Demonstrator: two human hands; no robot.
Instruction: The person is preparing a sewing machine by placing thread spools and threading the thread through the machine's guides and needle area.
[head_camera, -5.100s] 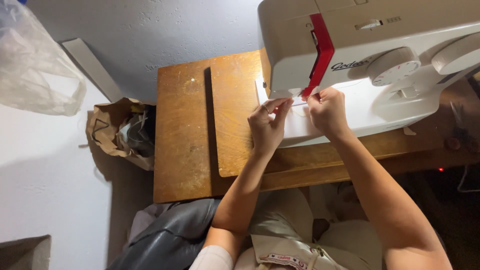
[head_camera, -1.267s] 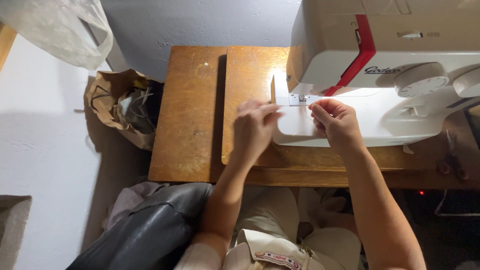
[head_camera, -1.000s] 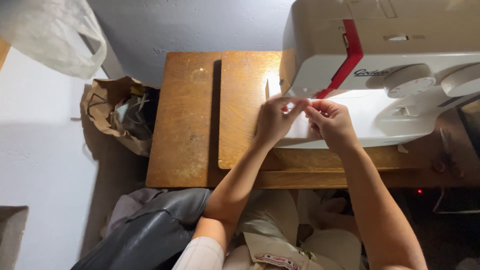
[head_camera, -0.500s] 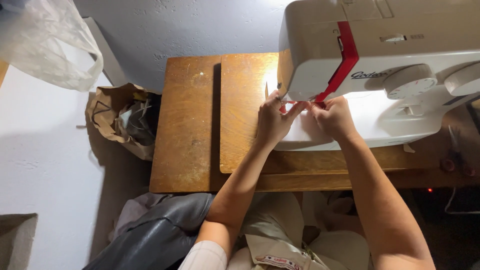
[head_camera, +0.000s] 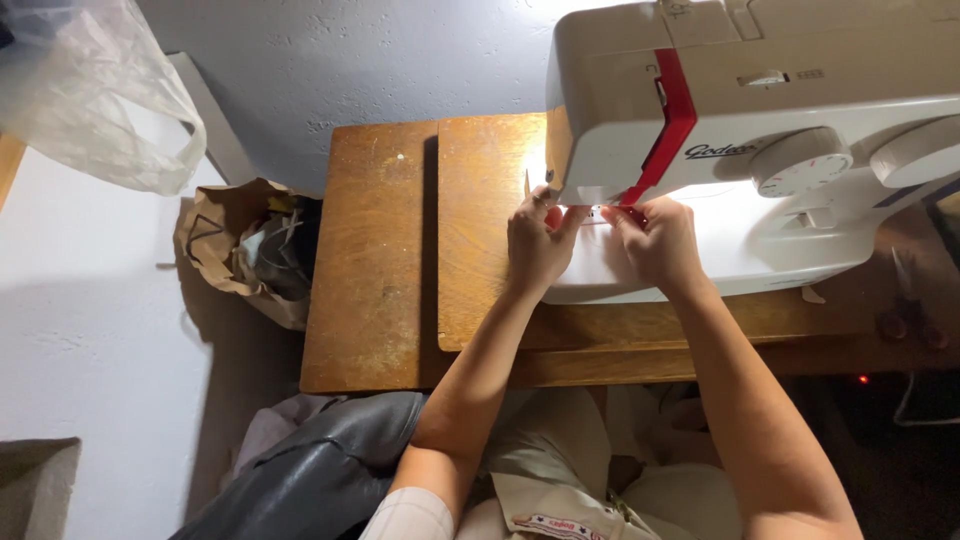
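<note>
both hands (head_camera: 600, 240) raised under sewing machine (head_camera: 760, 120) head, fingertips pinching

Brown paper bag (head_camera: 240, 250) on the floor, touching the left edge of the wooden table (head_camera: 370, 270), mouth open, crumpled, stuffed with dark scraps. Clear plastic bag (head_camera: 90, 95) hanging at the top left, well apart from the table. Small dark label (head_camera: 722, 151) on the white sewing machine (head_camera: 800, 90) front, right of its red stripe.
</note>
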